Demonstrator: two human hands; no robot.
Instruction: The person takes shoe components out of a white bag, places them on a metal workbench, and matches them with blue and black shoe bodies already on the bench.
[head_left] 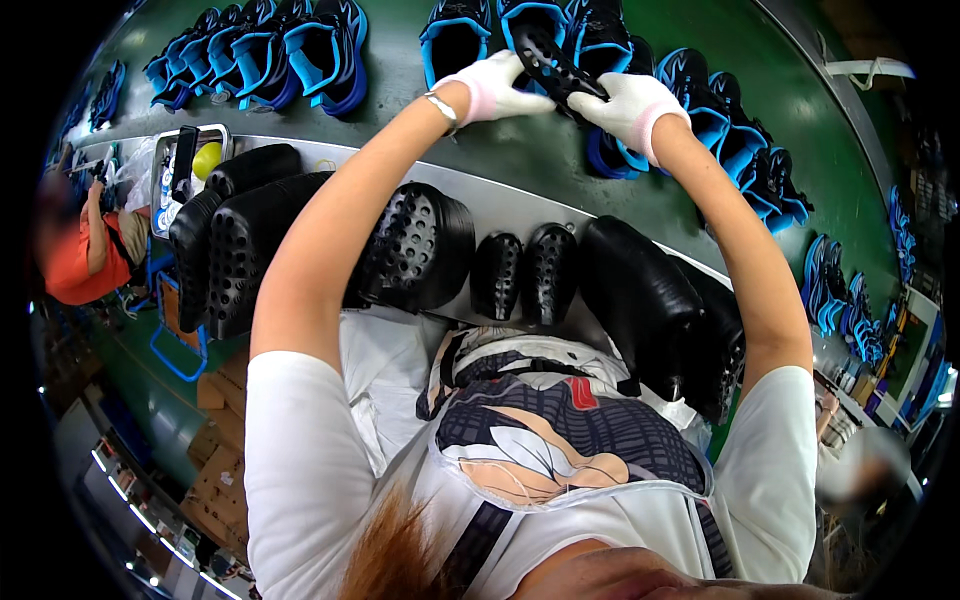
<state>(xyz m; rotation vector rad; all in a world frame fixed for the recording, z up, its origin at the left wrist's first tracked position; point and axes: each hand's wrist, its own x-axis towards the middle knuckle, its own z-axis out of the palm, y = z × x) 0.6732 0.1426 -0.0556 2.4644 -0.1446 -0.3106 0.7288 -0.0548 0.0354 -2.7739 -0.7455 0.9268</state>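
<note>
A black perforated plastic shoe tree [550, 62] slants between my hands, over a black sneaker with a bright blue collar [535, 14]. My right hand [628, 108], in a white glove, grips its lower right end between thumb and fingers. On the other side my left hand [497, 88], gloved too, has its thumb stretched out apart from its fingers. Its fingertips reach the shoe tree's left edge; whether they press on it or on the sneaker, I cannot tell. Two single shoe trees [523, 275] stand at the near edge, below my hands.
Rows of black and blue sneakers [250, 55] line the green work surface [400, 120]. Nested stacks of shoe trees [420, 245] stand along the metal ledge [455, 180]. A tray [222, 140] with a yellow ball is at left. A person in orange [80, 255] works farther left.
</note>
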